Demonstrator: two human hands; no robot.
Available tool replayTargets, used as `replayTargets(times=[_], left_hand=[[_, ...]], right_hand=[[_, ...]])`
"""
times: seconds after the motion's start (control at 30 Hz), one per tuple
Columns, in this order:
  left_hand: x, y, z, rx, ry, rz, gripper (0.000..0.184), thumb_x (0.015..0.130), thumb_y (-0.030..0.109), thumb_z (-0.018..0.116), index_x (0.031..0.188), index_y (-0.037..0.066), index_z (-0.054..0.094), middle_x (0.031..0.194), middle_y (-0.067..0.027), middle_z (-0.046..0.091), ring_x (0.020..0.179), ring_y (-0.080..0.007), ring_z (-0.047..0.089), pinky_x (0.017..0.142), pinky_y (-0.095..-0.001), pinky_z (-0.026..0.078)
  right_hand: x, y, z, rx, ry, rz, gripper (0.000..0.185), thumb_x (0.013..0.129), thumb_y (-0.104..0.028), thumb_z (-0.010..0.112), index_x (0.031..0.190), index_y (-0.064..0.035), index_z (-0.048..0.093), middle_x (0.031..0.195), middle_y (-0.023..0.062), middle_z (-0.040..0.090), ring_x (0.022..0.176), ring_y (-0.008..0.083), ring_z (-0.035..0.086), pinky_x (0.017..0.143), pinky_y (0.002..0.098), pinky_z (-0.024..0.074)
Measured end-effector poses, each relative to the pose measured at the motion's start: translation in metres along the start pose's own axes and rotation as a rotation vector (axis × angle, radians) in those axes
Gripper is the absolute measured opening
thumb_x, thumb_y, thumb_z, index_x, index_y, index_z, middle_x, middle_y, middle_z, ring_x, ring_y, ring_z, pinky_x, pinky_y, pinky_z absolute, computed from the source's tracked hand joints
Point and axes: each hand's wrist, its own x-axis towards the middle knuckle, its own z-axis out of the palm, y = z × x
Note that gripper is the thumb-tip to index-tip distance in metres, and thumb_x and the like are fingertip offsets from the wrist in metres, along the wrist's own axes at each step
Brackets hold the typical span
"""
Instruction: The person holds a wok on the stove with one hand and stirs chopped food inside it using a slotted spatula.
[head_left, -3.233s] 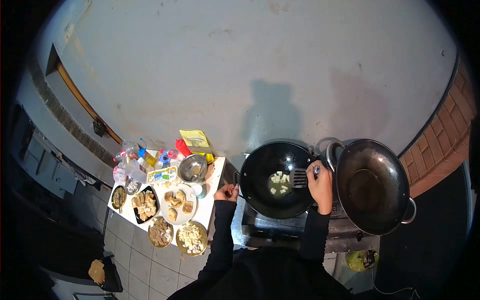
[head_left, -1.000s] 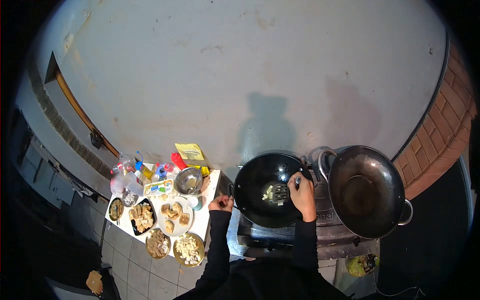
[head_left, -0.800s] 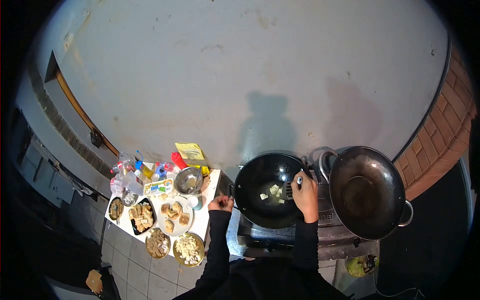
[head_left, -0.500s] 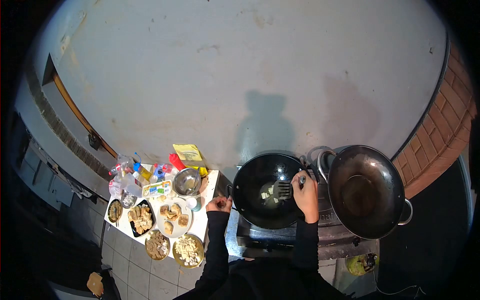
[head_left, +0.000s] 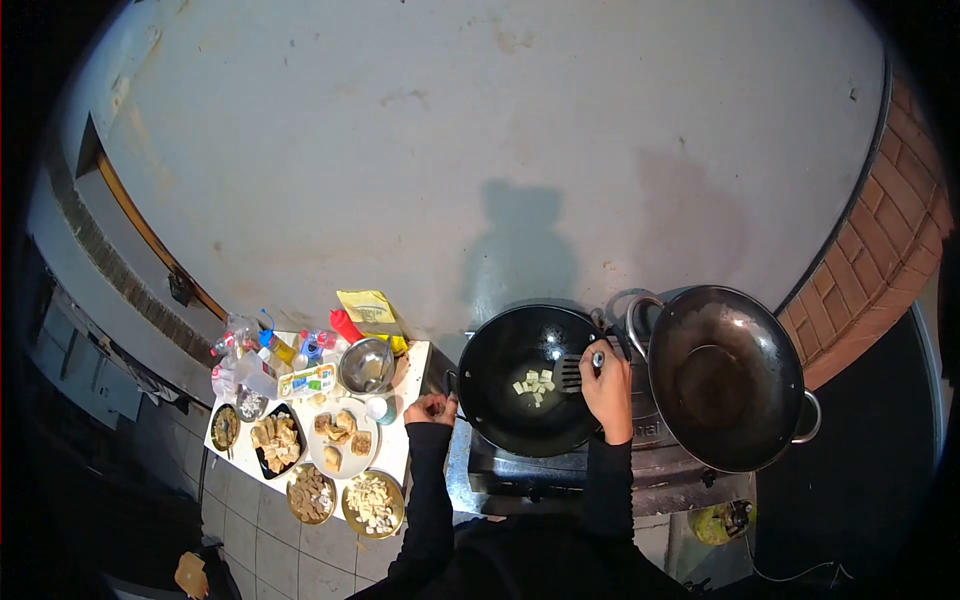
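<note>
My right hand [head_left: 608, 392] is closed on the handle of a slotted spatula [head_left: 571, 374], whose dark head is inside the black wok [head_left: 500, 420]. Just left of the spatula head, several pale cubes [head_left: 534, 384] lie in the bottom of the wok. At the wok's left edge, my left hand [head_left: 432, 408] has its fingers curled by the side handle [head_left: 451, 384]; whether they grip it is too small to tell. The wok stands on a stove [head_left: 640, 470].
A second large wok [head_left: 740, 440] sits at the right. On the white table [head_left: 395, 440] at the left are a plate [head_left: 352, 462] of browned pieces, a bowl of pale cubes [head_left: 372, 502], a metal bowl [head_left: 366, 364], bottles and a yellow packet [head_left: 367, 305].
My right hand has shifted the spatula across the wok, and the pale cubes have moved and spread differently. My left hand stays beside the wok's handle. The whole view has shifted slightly.
</note>
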Motion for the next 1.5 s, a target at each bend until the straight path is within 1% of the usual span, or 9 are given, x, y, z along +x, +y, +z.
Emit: replayTargets(times=[0.2,0.33,0.47,0.67,0.93,1.13,1.33,1.4,1.5], left_hand=[[0.002,0.009,-0.004,0.004,-0.020,-0.018,0.029,0.071,0.027,0.079,0.077,0.000,0.071,0.056,-0.0057,0.058,0.051,-0.0152,0.055,0.054,-0.0299,0.046],[0.002,0.007,-0.004,0.038,-0.033,-0.027,0.030,0.071,0.027,0.078,0.076,-0.001,0.070,0.056,-0.0062,0.058,0.050,-0.0151,0.055,0.053,-0.0300,0.046],[0.003,0.003,-0.002,0.026,-0.034,-0.017,0.029,0.072,0.028,0.078,0.076,0.000,0.071,0.056,-0.0064,0.059,0.050,-0.0150,0.056,0.053,-0.0300,0.046],[0.004,0.007,-0.005,0.016,-0.042,-0.028,0.030,0.077,0.031,0.077,0.077,0.001,0.073,0.054,-0.0054,0.059,0.049,-0.0136,0.056,0.052,-0.0290,0.045],[0.007,-0.003,-0.001,0.012,-0.055,-0.009,0.030,0.079,0.031,0.076,0.076,0.001,0.073,0.052,-0.0045,0.059,0.047,-0.0123,0.054,0.050,-0.0281,0.044],[0.006,0.001,-0.005,-0.010,-0.066,-0.015,0.031,0.080,0.030,0.076,0.076,0.000,0.073,0.052,-0.0046,0.059,0.046,-0.0118,0.054,0.050,-0.0279,0.044],[0.007,0.002,-0.003,0.007,-0.076,-0.035,0.031,0.080,0.031,0.077,0.077,0.000,0.073,0.053,-0.0048,0.060,0.047,-0.0116,0.055,0.050,-0.0277,0.045],[0.008,-0.006,-0.001,0.015,-0.077,-0.037,0.031,0.080,0.031,0.076,0.078,0.000,0.073,0.053,-0.0047,0.060,0.047,-0.0117,0.055,0.050,-0.0277,0.045],[0.006,-0.011,0.002,-0.035,-0.069,-0.003,0.031,0.080,0.031,0.076,0.078,0.001,0.073,0.054,-0.0046,0.060,0.048,-0.0117,0.056,0.051,-0.0277,0.045]], right_hand=[[-0.002,0.020,0.016,0.069,-0.062,-0.053,0.004,0.083,-0.002,0.056,0.081,0.0005,0.055,0.077,0.0231,0.061,0.075,0.0452,0.059,0.063,0.0473,0.0455],[0.001,0.010,0.008,0.113,-0.017,0.012,0.005,0.083,-0.003,0.056,0.080,0.0007,0.055,0.076,0.0232,0.060,0.075,0.0450,0.059,0.063,0.0462,0.0458],[0.000,0.009,0.011,-0.015,-0.019,-0.053,0.003,0.081,-0.002,0.057,0.080,0.0004,0.056,0.074,0.0216,0.060,0.074,0.0437,0.059,0.064,0.0451,0.0463],[0.001,0.005,0.005,0.087,-0.076,-0.001,0.004,0.081,-0.002,0.057,0.082,0.0007,0.054,0.077,0.0219,0.060,0.076,0.0444,0.059,0.065,0.0473,0.0457],[-0.001,0.016,0.012,-0.002,-0.064,-0.049,0.005,0.082,-0.003,0.057,0.082,0.0012,0.055,0.077,0.0226,0.060,0.075,0.0442,0.060,0.063,0.0458,0.0456],[0.000,0.005,0.004,0.133,-0.070,0.030,0.005,0.082,-0.003,0.058,0.081,0.0011,0.054,0.075,0.0219,0.060,0.074,0.0437,0.060,0.062,0.0459,0.0455],[-0.002,0.014,0.013,-0.006,-0.054,-0.073,0.004,0.083,-0.002,0.057,0.081,0.0009,0.055,0.073,0.0213,0.060,0.072,0.0427,0.061,0.061,0.0430,0.0464],[-0.001,0.014,0.012,0.154,-0.091,-0.022,0.004,0.081,-0.002,0.058,0.082,0.0008,0.055,0.075,0.0218,0.060,0.073,0.0434,0.060,0.063,0.0450,0.0464],[0.000,0.007,0.009,0.127,-0.052,-0.010,0.004,0.082,-0.002,0.058,0.082,0.0009,0.055,0.075,0.0225,0.060,0.074,0.0440,0.060,0.063,0.0454,0.0462]])
